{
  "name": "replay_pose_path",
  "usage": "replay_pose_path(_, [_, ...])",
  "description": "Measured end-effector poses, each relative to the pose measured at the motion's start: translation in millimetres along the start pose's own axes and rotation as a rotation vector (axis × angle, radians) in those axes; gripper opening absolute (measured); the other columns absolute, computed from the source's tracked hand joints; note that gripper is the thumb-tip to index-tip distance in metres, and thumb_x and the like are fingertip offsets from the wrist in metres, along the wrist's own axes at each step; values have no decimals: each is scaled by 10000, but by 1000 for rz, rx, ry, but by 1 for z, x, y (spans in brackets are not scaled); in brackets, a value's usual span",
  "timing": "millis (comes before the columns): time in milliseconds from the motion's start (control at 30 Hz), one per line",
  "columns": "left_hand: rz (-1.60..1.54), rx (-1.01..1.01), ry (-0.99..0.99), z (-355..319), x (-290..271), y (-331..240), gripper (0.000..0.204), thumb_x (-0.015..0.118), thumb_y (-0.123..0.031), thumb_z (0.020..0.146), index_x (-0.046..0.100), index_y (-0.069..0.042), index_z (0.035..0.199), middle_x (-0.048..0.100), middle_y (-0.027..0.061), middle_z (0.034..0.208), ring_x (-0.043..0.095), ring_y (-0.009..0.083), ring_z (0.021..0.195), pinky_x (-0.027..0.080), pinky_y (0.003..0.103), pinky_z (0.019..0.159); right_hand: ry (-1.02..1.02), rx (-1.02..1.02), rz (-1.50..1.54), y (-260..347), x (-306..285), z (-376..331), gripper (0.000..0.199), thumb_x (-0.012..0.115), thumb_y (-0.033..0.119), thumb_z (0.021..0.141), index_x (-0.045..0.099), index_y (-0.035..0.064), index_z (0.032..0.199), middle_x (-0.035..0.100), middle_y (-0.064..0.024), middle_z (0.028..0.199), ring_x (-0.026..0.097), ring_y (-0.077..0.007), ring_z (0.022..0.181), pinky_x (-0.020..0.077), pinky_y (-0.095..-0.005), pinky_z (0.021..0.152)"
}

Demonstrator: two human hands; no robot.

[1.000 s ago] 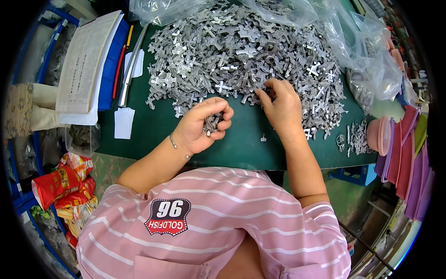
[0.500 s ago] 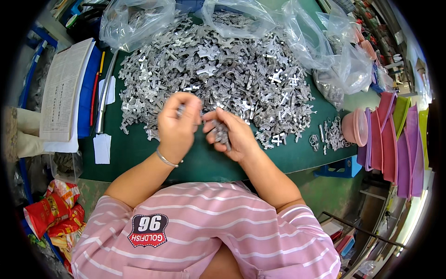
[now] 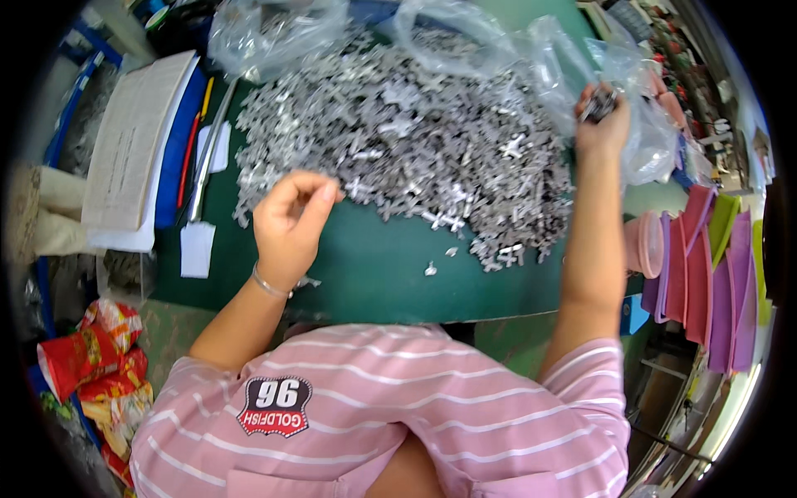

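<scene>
A big heap of small silver cross-shaped metal parts (image 3: 415, 141) covers the far half of a green table mat (image 3: 374, 274). My left hand (image 3: 290, 220) hovers at the heap's near left edge, fingers curled and pinched together; I cannot see anything in it. My right hand (image 3: 602, 116) is stretched far to the right, closed around a bunch of the metal parts, over a clear plastic bag (image 3: 639, 108) at the heap's right side. A few loose parts (image 3: 432, 267) lie on the bare mat.
Clear plastic bags (image 3: 274, 33) lie behind the heap. At the left are a paper pad (image 3: 133, 141), pens (image 3: 189, 158), a metal ruler (image 3: 209, 158) and a white slip (image 3: 198, 247). Pink and purple plastic trays (image 3: 697, 266) stand at the right. Red snack bags (image 3: 83, 357) lie lower left.
Both hands were together over the mat holding parts. My right hand has swung far out to the right with a bunch of parts; my left hand stays near the heap.
</scene>
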State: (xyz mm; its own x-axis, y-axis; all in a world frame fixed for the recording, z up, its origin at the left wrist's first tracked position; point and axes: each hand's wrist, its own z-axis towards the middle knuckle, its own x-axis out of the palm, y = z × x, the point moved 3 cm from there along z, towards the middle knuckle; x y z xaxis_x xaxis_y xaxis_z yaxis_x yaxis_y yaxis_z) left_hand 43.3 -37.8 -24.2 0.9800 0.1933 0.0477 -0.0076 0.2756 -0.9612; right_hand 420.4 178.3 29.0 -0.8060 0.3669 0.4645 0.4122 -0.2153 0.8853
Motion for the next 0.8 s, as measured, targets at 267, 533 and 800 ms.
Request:
replay_pose_path(267, [141,26,-102,-10,-38,3,53,597,-17,854,606,21,891,603,27,812,546,67,707,436,195,645,281,-761,-1093,-32,32,-70,206,632,127,773,658,61,966,635,-89,942,591,-202,885,460,-309,746])
replay_pose_path(533, [239,-57,134,-6,-14,8,89,631,9,823,616,17,910,575,9,837,507,34,687,406,166,613,1141,-913,-1309,-105,50,-241,137,597,52,681,629,50,814,544,-53,797,537,-233,771,420,-341,640])
replay_pose_path(800, [146,-268,319,-17,7,18,252,666,7,786,598,-2,1028,594,23,891,538,44,745,435,173,640,922,247,-703,-100,31,-244,130,652,107,835,656,-4,901,603,0,772,511,-55,644,414,-202,590])
